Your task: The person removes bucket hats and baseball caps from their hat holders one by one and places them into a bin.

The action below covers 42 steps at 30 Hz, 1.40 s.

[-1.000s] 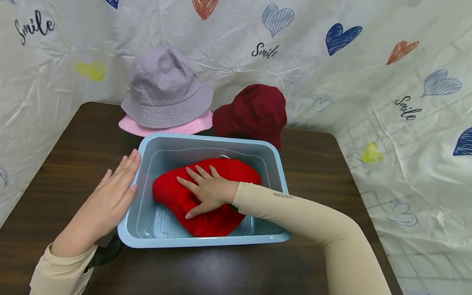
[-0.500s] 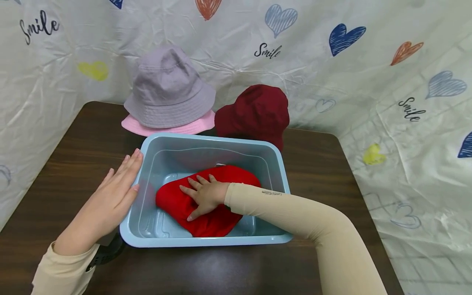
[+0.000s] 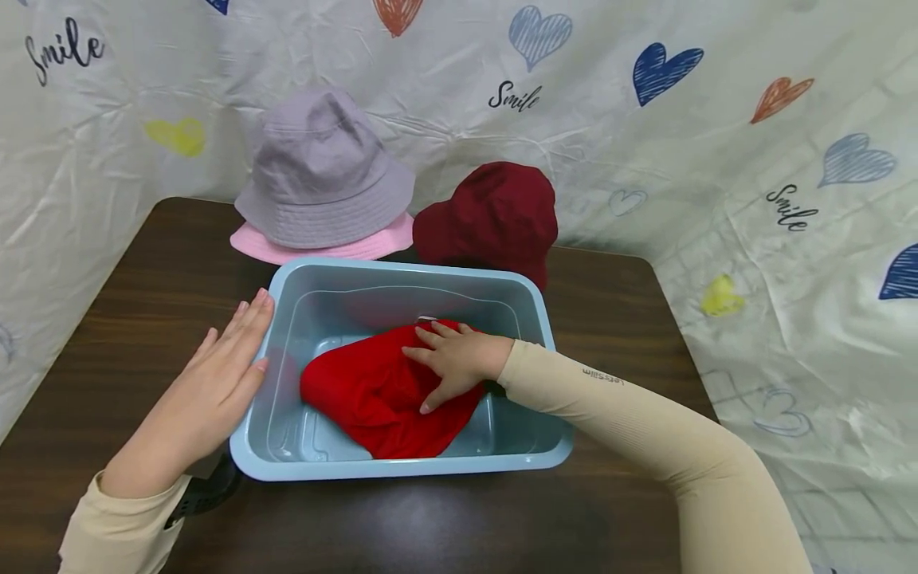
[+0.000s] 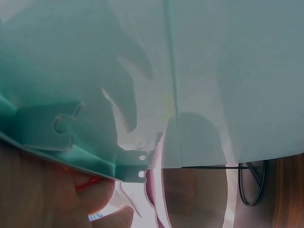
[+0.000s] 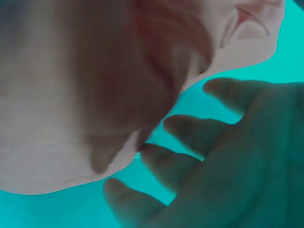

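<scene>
A crumpled red hat (image 3: 358, 384) lies in a light blue plastic basin (image 3: 402, 469), a small white tag at its far edge. My right hand (image 3: 462, 363) is spread over the hat's right part, fingers apart and pointing left. In the right wrist view the hat (image 5: 42, 147) looks pale and its fabric reaches close to the fingertips (image 5: 154, 154). My left hand (image 3: 215, 391) lies flat along the basin's left rim, fingers straight and together. The left wrist view shows the basin's outer wall (image 4: 199, 71) close up, with the left hand's fingers (image 4: 92, 194) below its rim.
Behind the basin, a lavender bucket hat (image 3: 323, 175) sits on a pink hat (image 3: 362, 247). A dark red hat (image 3: 495, 219) stands to their right, near the basin's back rim. The dark wooden table (image 3: 617, 319) meets a printed curtain (image 3: 595, 143) at the back.
My right hand first pressed lower with the hat, whose far edge sank and flattened. It has since slid right across the hat, baring the left part. My left hand stays at the rim.
</scene>
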{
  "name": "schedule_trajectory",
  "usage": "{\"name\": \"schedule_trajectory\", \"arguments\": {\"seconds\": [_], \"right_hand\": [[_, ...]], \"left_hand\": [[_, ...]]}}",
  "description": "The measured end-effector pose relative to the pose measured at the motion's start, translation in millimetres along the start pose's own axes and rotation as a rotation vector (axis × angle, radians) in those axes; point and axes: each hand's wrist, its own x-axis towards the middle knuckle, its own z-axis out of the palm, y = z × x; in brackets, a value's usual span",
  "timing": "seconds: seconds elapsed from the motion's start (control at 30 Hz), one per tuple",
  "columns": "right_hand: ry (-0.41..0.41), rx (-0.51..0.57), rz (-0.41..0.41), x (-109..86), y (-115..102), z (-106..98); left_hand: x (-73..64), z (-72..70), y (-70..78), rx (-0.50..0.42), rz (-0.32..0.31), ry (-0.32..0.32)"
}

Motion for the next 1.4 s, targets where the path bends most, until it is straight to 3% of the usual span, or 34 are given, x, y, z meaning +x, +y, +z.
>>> {"name": "schedule_trajectory", "arguments": {"seconds": [0.27, 0.53, 0.73, 1.4], "right_hand": [[-0.096, -0.048, 0.045, -2.9, 4, 5], [-0.190, -0.078, 0.088, 9.9, 1, 14], [-0.269, -0.040, 0.092, 19.0, -2, 20], [-0.293, -0.158, 0.152, 18.9, -16, 22]], "left_hand": [[0.4, -0.3, 0.2, 0.002, -0.002, 0.008], [0.1, 1.6, 1.2, 0.003, 0.001, 0.012], [0.1, 1.9, 2.2, 0.005, 0.002, 0.008], [-1.8, 2.2, 1.7, 0.011, 0.001, 0.013]]}}
